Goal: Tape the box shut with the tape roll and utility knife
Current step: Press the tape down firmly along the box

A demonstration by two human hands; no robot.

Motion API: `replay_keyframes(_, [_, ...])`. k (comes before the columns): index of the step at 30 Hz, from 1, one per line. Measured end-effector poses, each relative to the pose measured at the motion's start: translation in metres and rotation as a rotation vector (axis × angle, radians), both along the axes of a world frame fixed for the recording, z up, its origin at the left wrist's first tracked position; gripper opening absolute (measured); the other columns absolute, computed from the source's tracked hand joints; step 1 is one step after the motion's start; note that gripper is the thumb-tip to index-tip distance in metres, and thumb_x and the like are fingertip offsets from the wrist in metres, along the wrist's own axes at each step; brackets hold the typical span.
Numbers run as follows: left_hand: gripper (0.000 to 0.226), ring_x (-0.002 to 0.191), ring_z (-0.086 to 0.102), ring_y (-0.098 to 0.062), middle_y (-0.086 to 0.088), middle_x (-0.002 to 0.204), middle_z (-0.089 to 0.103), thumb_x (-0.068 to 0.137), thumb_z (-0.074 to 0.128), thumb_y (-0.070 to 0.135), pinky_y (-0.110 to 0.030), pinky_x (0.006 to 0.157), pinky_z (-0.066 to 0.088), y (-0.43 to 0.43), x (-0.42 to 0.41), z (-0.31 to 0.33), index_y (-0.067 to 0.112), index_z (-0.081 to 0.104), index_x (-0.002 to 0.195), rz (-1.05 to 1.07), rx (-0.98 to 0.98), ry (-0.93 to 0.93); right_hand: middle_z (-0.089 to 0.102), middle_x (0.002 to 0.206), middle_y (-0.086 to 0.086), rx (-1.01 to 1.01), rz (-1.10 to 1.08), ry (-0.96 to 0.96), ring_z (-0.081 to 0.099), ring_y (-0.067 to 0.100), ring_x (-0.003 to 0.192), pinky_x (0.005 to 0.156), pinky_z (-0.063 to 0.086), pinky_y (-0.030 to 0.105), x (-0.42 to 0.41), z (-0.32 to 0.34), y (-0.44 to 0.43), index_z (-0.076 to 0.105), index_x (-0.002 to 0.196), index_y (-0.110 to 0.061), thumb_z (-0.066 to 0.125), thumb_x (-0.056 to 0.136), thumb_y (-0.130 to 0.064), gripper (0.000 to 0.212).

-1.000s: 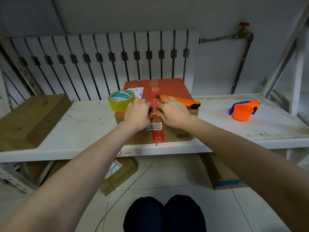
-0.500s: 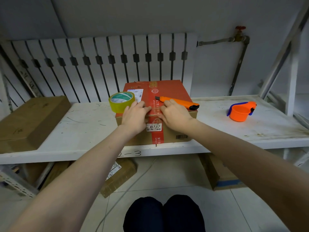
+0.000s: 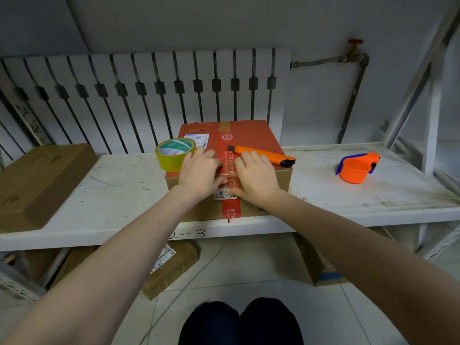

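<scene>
The box [image 3: 231, 170] is set at the shelf [image 3: 373, 195] front edge. Left hand [image 3: 199, 171] and right hand [image 3: 256, 178] are pressed flat, clamping nothing. The tape roll [image 3: 174, 156] overhangs the lid's left edge; it may be dislodged. The utility knife [image 3: 263, 155] lies on the lid.

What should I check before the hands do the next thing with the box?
1. Both hands, left and right, flat on the box: ok.
2. Tape roll within reach, at the box's left corner: ok.
3. Utility knife resting on the lid, not held: ok.
4. Knife blade retracted: cannot tell.
5. Clear tape fully stuck along the seam: cannot tell.
</scene>
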State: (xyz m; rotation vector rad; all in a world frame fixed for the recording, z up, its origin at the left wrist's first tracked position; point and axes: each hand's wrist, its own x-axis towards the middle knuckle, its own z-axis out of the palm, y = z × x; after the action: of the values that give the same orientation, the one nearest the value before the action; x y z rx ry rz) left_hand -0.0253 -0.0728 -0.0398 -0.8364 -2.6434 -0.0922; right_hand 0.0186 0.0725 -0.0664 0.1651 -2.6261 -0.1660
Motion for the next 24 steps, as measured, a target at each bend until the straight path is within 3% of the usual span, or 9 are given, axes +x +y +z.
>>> replay_keyframes(7, [0.053,0.114,0.043,-0.021,0.001,0.115,0.057,0.074,0.069,0.046,-0.039,0.098,0.033,-0.002,0.002,-0.001,0.020,0.060,0.120,-0.006,-0.057,0.041,0.061,0.093,0.009,0.077,0.007,0.046,0.056,0.027,0.085,0.075,0.043,0.038,-0.005,-0.004,0.005,0.058,0.091,-0.008,0.079,0.049,-0.055,0.067])
replay_keyframes(14, [0.052,0.116,0.042,-0.021,0.001,0.116,0.055,0.072,0.069,0.043,-0.037,0.094,0.034,0.000,0.005,-0.006,0.018,0.057,0.117,-0.003,-0.095,0.085,0.059,0.116,0.004,0.042,0.124,-0.084,0.052,0.023,0.108,0.093,0.036,0.036,-0.008,0.015,0.017,0.060,0.114,-0.014,0.067,0.076,-0.050,0.052])
replay_keyframes(20, [0.050,0.116,0.042,-0.021,0.000,0.119,0.053,0.075,0.068,0.040,-0.036,0.094,0.033,-0.005,0.008,-0.007,0.017,0.053,0.117,-0.026,-0.103,0.094,0.057,0.113,0.009,0.115,-0.038,-0.084,0.051,0.027,0.105,0.093,0.035,0.041,-0.004,0.014,-0.001,0.054,0.109,-0.009,0.066,0.060,-0.070,0.079])
replay_keyframes(24, [0.044,0.114,0.042,-0.020,0.004,0.115,0.054,0.076,0.066,0.038,-0.035,0.093,0.031,-0.005,0.008,-0.006,0.018,0.056,0.115,-0.032,-0.086,0.092,0.061,0.111,0.009,0.116,0.014,-0.043,0.053,0.025,0.103,0.092,0.035,0.038,-0.009,0.019,-0.004,0.058,0.107,-0.009,0.063,0.073,-0.060,0.061])
